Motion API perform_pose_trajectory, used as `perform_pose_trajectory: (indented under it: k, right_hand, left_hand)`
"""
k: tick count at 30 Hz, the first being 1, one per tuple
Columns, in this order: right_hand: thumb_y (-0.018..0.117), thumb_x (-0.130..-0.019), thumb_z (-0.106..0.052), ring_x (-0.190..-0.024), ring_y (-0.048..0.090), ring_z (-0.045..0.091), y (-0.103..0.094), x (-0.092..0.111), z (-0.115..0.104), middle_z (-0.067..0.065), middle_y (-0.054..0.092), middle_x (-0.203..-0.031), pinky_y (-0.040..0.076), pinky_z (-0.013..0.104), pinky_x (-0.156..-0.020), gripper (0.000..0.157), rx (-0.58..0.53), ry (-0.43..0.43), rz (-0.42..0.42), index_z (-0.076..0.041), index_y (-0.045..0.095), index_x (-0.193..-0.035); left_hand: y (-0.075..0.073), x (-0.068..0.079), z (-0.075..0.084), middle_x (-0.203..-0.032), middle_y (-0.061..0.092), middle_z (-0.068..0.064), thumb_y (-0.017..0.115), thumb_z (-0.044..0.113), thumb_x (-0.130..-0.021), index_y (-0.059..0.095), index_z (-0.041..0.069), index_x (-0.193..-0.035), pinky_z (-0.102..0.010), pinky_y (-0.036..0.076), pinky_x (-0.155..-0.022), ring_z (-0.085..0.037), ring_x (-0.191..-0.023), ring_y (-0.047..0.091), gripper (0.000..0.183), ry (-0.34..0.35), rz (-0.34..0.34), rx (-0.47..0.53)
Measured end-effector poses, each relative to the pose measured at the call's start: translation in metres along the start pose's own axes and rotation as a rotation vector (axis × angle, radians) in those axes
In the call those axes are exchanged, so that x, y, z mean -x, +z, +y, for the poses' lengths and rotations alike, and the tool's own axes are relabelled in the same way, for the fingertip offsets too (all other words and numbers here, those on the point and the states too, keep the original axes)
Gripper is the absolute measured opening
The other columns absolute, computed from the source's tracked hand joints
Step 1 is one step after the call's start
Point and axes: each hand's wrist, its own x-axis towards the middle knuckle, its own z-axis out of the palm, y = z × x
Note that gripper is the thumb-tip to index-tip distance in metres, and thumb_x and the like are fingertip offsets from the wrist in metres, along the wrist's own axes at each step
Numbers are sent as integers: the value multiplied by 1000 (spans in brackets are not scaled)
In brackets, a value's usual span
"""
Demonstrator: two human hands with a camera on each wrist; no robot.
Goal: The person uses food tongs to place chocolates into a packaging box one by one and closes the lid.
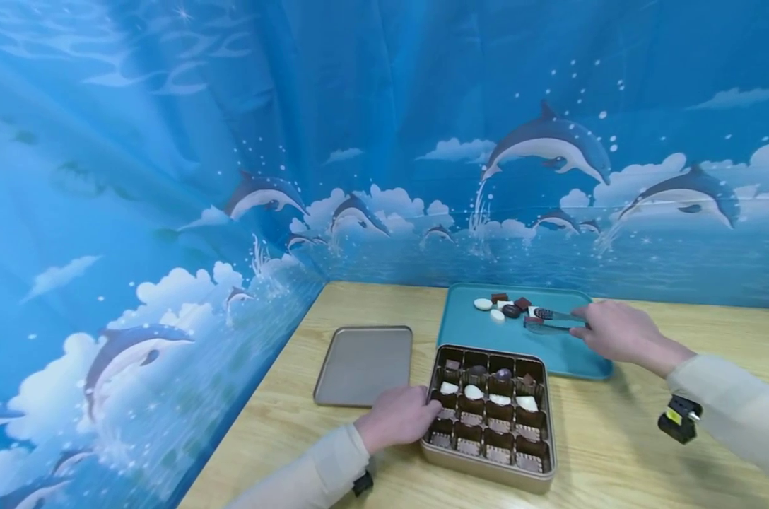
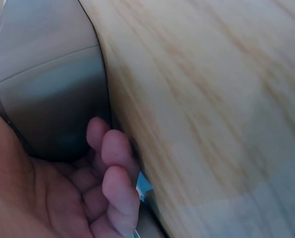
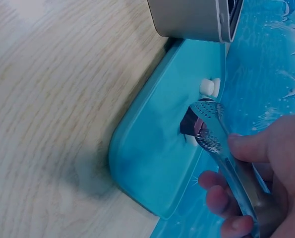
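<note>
My right hand (image 1: 620, 332) grips metal serving tongs (image 3: 221, 144) with perforated ends. Between those ends is a reddish-brown square chocolate (image 3: 189, 122), over the teal tray (image 1: 480, 336). Other dark and white chocolates, among them a white oval one (image 1: 483, 304), lie near the tray's back edge. My left hand (image 1: 400, 418) holds the left side of a metal tin (image 1: 486, 463), thumb over its rim and fingers loosely curled by the outer wall. The tin has a dark divided insert; its back row holds dark chocolates and its second row white ones, while the two front rows hold none.
A flat grey-brown metal lid (image 1: 365, 364) lies on the wooden table (image 1: 276, 424) left of the tin. The tin stands against the tray's front left part. A blue dolphin-print curtain (image 1: 384, 141) borders the table behind and at left.
</note>
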Motion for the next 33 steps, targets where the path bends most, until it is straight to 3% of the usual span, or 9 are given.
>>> perform_pose_trajectory:
  k: [3, 5, 8, 15, 17, 19, 22, 28, 33]
  right_hand:
    - [63, -97, -21, -45, 22, 8, 2, 1, 2, 4, 54, -64, 23, 22, -41, 47, -9, 9, -5, 11, 57, -131]
    - [63, -97, -21, -45, 21, 8, 2, 1, 2, 0, 46, -59, 22, 21, -42, 47, -8, 12, -6, 11, 57, -131]
    - [64, -97, -21, -45, 21, 8, 2, 0, 2, 0, 49, -60, 22, 21, -42, 47, -3, 10, 2, 11, 58, -131]
    - [65, -95, -18, -43, 24, 7, 4, 3, 3, 1, 59, -67, 22, 18, -40, 44, 10, -2, 26, 10, 60, -129]
    - [66, -95, -17, -43, 26, 8, 5, 5, 3, 7, 64, -71, 23, 19, -39, 43, 14, -10, 33, 10, 60, -128]
    - [66, -94, -17, -42, 30, 8, 6, 6, 2, 17, 72, -87, 25, 19, -39, 42, 17, -16, 43, 9, 62, -127]
    - [67, -94, -16, -42, 35, 10, 7, 7, 0, 27, 71, -108, 27, 20, -38, 40, 30, -19, 50, 7, 63, -125]
    - [68, -94, -17, -42, 35, 10, 9, 5, -2, 21, 74, -95, 27, 22, -39, 39, 49, -4, 40, 7, 64, -124]
    - [68, -94, -15, -51, 52, 12, 12, 3, -2, 26, 72, -107, 37, 26, -41, 34, 55, -20, 33, 5, 67, -121]
  left_hand:
    - [1, 0, -1, -57, 42, 6, 43, 41, -103, 46, 21, -60, -28, 39, -48, -11, -49, 43, 47, 0, 7, -1]
    - [0, 0, 0, -56, 42, 6, 43, 41, -103, 45, 21, -60, -28, 39, -48, -12, -49, 43, 48, -2, 14, -5]
    - [-1, 1, 1, -57, 42, 6, 43, 42, -102, 45, 21, -60, -28, 39, -48, -12, -49, 44, 48, -4, 24, -14]
    - [-2, 2, 3, -57, 42, 6, 43, 42, -101, 45, 21, -60, -27, 39, -49, -12, -50, 44, 46, -2, 30, -22]
    - [-1, 2, 3, -57, 42, 6, 43, 42, -101, 45, 21, -60, -27, 39, -49, -12, -50, 44, 47, 0, 36, -28]
    - [-1, 2, 3, -57, 42, 6, 43, 42, -102, 45, 21, -59, -27, 39, -49, -12, -49, 44, 47, 0, 34, -28]
    - [-1, 2, 3, -57, 42, 6, 43, 42, -102, 44, 21, -59, -27, 39, -49, -12, -49, 44, 48, 2, 37, -26]
    - [-2, 3, 3, -56, 42, 6, 43, 42, -102, 44, 21, -59, -27, 39, -48, -11, -49, 44, 48, 2, 37, -17]
    - [-2, 2, 3, -57, 42, 6, 43, 42, -102, 45, 21, -59, -27, 39, -49, -11, -50, 44, 48, 0, 29, -14]
